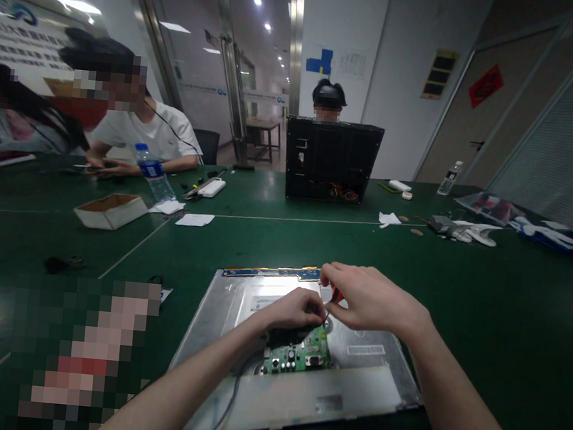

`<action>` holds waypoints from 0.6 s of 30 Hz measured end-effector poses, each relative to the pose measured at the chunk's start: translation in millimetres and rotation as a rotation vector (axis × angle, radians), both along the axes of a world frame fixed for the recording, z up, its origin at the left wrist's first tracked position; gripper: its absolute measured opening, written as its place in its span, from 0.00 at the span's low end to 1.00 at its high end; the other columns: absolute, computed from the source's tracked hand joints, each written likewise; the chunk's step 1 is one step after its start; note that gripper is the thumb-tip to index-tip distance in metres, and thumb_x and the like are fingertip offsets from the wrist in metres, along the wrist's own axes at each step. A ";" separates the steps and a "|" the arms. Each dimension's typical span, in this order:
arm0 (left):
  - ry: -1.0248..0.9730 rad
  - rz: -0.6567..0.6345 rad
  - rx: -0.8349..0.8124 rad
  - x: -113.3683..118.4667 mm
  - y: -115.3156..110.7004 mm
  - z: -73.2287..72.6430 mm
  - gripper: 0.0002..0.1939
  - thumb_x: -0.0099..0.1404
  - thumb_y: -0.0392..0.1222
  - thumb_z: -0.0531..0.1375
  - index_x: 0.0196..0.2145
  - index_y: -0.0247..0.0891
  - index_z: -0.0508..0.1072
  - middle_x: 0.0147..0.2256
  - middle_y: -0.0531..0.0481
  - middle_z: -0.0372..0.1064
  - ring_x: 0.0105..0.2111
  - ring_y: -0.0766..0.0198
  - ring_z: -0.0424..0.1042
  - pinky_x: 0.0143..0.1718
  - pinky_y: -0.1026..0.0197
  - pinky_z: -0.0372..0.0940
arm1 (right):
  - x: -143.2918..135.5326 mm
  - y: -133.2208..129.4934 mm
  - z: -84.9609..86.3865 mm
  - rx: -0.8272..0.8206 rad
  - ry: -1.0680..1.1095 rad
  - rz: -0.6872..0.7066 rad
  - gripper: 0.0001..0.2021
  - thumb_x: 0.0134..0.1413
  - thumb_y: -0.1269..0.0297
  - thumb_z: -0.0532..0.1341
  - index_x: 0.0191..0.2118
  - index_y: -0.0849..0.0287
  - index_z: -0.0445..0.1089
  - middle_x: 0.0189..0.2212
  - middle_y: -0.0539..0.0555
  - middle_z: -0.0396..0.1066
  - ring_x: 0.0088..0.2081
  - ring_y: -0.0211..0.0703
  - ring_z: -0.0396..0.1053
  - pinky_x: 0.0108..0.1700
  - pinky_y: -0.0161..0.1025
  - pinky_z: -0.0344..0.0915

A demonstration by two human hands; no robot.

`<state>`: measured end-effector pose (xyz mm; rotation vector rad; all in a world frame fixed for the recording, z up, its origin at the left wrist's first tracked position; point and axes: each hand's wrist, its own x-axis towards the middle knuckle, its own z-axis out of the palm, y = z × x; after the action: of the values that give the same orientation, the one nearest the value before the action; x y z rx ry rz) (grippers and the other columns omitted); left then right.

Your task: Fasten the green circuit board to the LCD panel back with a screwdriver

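A metal LCD panel (373, 373) lies back side up on the table in front of me, with a green circuit board (299, 353) on its middle. My right hand (370, 296) is closed around a screwdriver (335, 295) with a red and black handle, its tip pointing down by the board's upper right corner. Beside it, my left hand (301, 308) is closed in a pinch close to the screwdriver's tip; what its fingers grip is hidden. Along the panel's far edge runs a narrow blue circuit strip (271, 273). A thin cable (231, 401) trails toward me from the board.
On the green table (498, 314) stand an open white box (111, 212) and a water bottle (154, 173) at the left. A black monitor casing (331, 159) stands opposite, with a person behind it. Gloves (466, 229) lie at the right. Other people sit at the left.
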<state>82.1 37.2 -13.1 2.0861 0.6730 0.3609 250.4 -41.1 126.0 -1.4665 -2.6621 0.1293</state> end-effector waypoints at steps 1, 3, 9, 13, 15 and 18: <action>0.002 0.000 0.002 0.0 0.0 0.1 0.06 0.54 0.28 0.62 0.29 0.34 0.76 0.27 0.55 0.72 0.29 0.65 0.69 0.33 0.67 0.61 | 2.6 -0.6 0.5 -0.008 0.010 0.011 0.10 0.53 0.64 0.58 0.42 0.58 0.64 0.38 0.55 0.72 0.34 0.43 0.68 0.31 0.38 0.53; 0.007 -0.001 0.004 -0.3 -0.5 0.9 0.06 0.54 0.28 0.62 0.30 0.34 0.76 0.28 0.54 0.73 0.30 0.64 0.70 0.35 0.67 0.62 | 7.5 -0.4 1.2 -0.020 0.011 0.013 0.12 0.50 0.67 0.58 0.42 0.59 0.63 0.37 0.54 0.72 0.32 0.42 0.67 0.30 0.37 0.52; 0.023 -0.006 0.012 -1.3 -1.7 4.1 0.05 0.55 0.28 0.62 0.29 0.34 0.76 0.29 0.53 0.73 0.31 0.64 0.70 0.35 0.67 0.62 | 8.0 7.6 -1.1 0.025 -0.038 -0.096 0.10 0.54 0.68 0.57 0.43 0.58 0.63 0.33 0.54 0.73 0.31 0.43 0.68 0.27 0.37 0.48; 0.018 -0.011 0.011 -1.2 -1.1 3.8 0.05 0.55 0.28 0.62 0.29 0.35 0.76 0.29 0.53 0.73 0.31 0.64 0.70 0.35 0.66 0.62 | 0.5 9.3 -3.7 0.056 -0.065 -0.140 0.08 0.57 0.62 0.57 0.42 0.58 0.65 0.30 0.56 0.72 0.30 0.46 0.69 0.26 0.38 0.45; 0.014 -0.010 0.007 -1.0 -0.9 3.1 0.06 0.55 0.28 0.62 0.29 0.35 0.77 0.29 0.53 0.73 0.31 0.64 0.70 0.35 0.66 0.62 | -0.9 8.1 -3.9 0.049 -0.067 -0.127 0.08 0.57 0.62 0.58 0.41 0.58 0.65 0.31 0.55 0.72 0.31 0.46 0.69 0.26 0.38 0.46; 0.011 -0.004 0.004 -1.0 -0.9 1.7 0.07 0.54 0.28 0.62 0.30 0.35 0.77 0.28 0.53 0.73 0.30 0.64 0.70 0.35 0.67 0.62 | 1.0 5.6 -2.6 0.021 -0.052 -0.065 0.10 0.53 0.64 0.59 0.43 0.57 0.65 0.37 0.55 0.72 0.33 0.44 0.68 0.28 0.37 0.51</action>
<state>81.2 36.3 -11.3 2.0941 0.6749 0.3486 251.4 -35.6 123.4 -1.5691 -2.6432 0.0585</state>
